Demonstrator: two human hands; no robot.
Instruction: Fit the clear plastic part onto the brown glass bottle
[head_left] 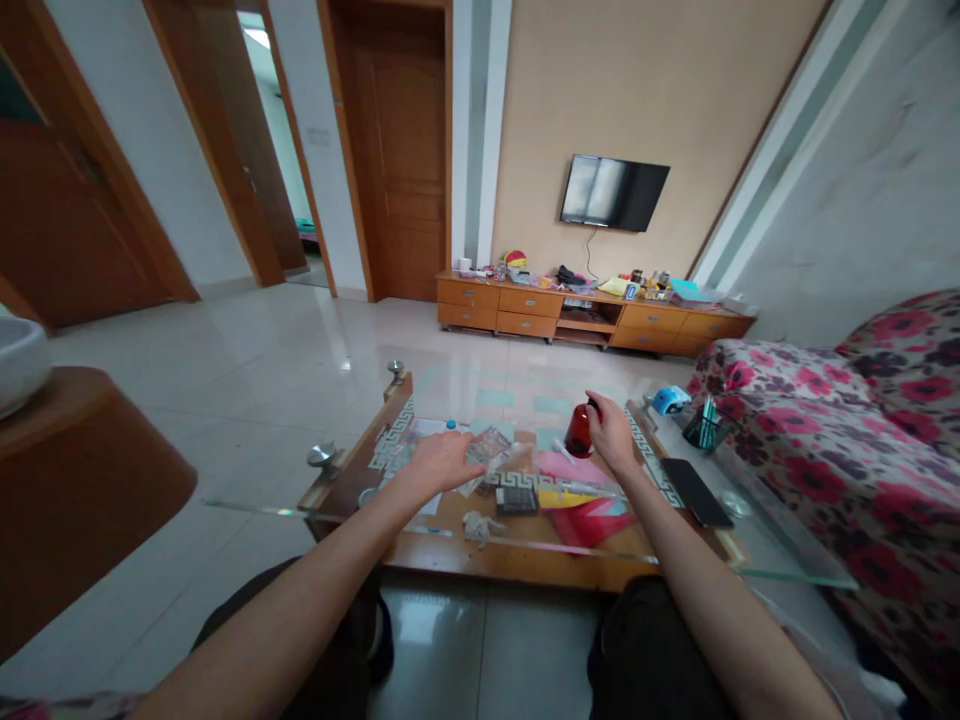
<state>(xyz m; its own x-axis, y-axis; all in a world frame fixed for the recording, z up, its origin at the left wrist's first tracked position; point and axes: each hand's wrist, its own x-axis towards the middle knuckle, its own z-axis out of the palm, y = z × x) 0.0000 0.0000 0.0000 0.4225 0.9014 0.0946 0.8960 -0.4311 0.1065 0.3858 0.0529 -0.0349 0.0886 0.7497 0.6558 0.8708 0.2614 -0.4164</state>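
My left hand point(442, 462) is over the middle left of the glass-topped table point(352, 515), its fingers at the edge of a clear, flat, patterned item point(489, 446). Whether the fingers grip that item is hard to make out. My right hand point(611, 430) holds a dark red bottle point(578, 432) by its black top, thumb and fingers closed round it. The bottle is slightly tilted above the right part of the glass. Near my left fingertips lies a small blue cap point(451, 425).
Papers, a red packet point(589, 522) and a dark box point(517, 500) show at the table's middle. At the right are a black phone point(696, 492), a pen holder point(706, 428) and a blue-white pack point(670, 400). A flowered sofa point(810, 430) stands beyond.
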